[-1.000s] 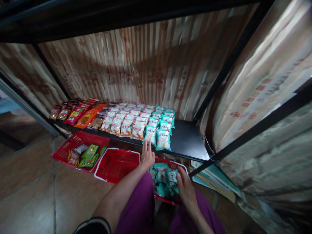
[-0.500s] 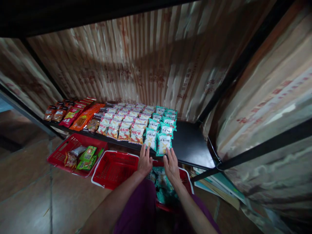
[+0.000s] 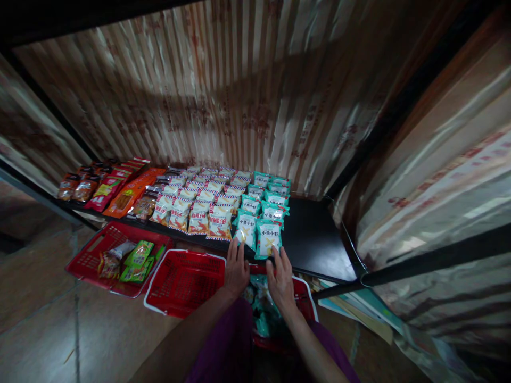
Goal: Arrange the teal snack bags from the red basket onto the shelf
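Two columns of teal-and-white snack packets run back along the black shelf (image 3: 315, 234). My left hand (image 3: 237, 270) has its fingers stretched out at the lower edge of the front left teal packet (image 3: 246, 226). The fingertips of my right hand (image 3: 281, 282) reach the lower edge of the front right teal packet (image 3: 268, 234), fingers apart. Neither hand is wrapped round a packet; whether the fingertips press on them I cannot tell. Under my hands, more teal packets (image 3: 261, 308) lie in a red basket (image 3: 304, 295), partly hidden by my forearms.
Left of the teal packets stand rows of white-and-red snack packets (image 3: 199, 215), then orange bags (image 3: 130, 197) and pink bags (image 3: 106, 191). On the floor are a red basket with a white rim (image 3: 179, 282) and another red basket (image 3: 90, 255) holding green packets (image 3: 139, 254). A black post (image 3: 383, 117) rises at right.
The view has shifted slightly, so the shelf's left part and the baskets sit further left. Both hands stay at the front teal packets, fingers still stretched.
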`<state>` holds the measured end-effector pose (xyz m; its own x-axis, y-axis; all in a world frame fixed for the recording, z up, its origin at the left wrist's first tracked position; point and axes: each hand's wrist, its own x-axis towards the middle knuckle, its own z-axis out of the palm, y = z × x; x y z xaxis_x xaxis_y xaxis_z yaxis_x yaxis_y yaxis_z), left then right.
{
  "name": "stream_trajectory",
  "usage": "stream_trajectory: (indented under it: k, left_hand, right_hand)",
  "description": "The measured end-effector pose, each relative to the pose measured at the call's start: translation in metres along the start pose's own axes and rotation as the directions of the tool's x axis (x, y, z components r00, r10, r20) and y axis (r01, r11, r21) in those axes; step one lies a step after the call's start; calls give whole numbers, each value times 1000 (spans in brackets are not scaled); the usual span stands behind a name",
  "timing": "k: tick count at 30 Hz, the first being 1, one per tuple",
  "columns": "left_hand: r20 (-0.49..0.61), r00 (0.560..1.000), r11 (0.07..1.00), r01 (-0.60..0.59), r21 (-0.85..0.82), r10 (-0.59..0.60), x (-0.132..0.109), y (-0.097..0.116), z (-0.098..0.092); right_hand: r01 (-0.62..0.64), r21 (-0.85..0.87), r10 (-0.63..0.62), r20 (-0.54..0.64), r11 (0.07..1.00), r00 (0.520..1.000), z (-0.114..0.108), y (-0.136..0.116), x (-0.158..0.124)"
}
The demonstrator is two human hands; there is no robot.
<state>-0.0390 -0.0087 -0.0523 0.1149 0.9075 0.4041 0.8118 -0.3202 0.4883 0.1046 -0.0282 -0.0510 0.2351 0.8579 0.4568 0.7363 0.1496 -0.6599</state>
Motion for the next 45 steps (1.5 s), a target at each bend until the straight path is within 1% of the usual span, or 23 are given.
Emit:
stream_trajectory:
  k: [3, 9, 13, 15, 18, 23, 26, 29, 32, 39, 42, 45]
  left_hand:
    - [-12, 1000, 1000, -3, 19, 3, 2, 1, -1]
    - [-50, 999, 999, -4, 53, 7, 11, 6, -5]
    - [-121, 993, 999, 6, 45, -1, 23, 7, -4]
    - [-132, 991, 999, 16, 43, -11, 32, 10, -4]
    - [-117, 991, 995, 73, 70, -64, 48, 16, -7]
    - [-80, 974, 969, 221, 114, -213, 72, 29, -10]
    - [-53, 960, 953, 281, 111, -276, 80, 33, -9]
    - [-42, 952, 948, 306, 92, -303, 83, 33, -9]
    - [-54, 948, 946, 317, 64, -314, 84, 33, -9]
    - [-134, 932, 940, 342, 12, -337, 90, 37, -18]
    - [-126, 944, 952, 306, 2, -303, 91, 34, -17]
    - [-94, 962, 966, 258, -13, -258, 90, 26, -9]
  right_hand:
    - [-1, -8, 1, 16, 1000, 1000, 1, 0, 0]
    - [13, -22, -13, 5, 1000, 1000, 3, 1, 1]
    - [37, -30, -36, 17, 999, 999, 3, 4, 0]
    - [45, -35, -45, 8, 998, 999, 4, 5, -1]
    - [43, -35, -43, -6, 998, 999, 6, 5, -2]
    - [38, -24, -39, -18, 999, 999, 8, 4, -3]
    - [52, -14, -52, -30, 999, 998, 8, 3, -3]
    - [46, -10, -46, -37, 999, 998, 8, 3, -3]
    - [30, -18, -30, -35, 999, 999, 9, 4, -3]
    - [41, -18, -42, -66, 999, 997, 17, 1, -2]
    - [53, -35, -55, -65, 998, 996, 20, 0, 1]
    - [69, -73, -73, -63, 995, 995, 21, -1, 3]
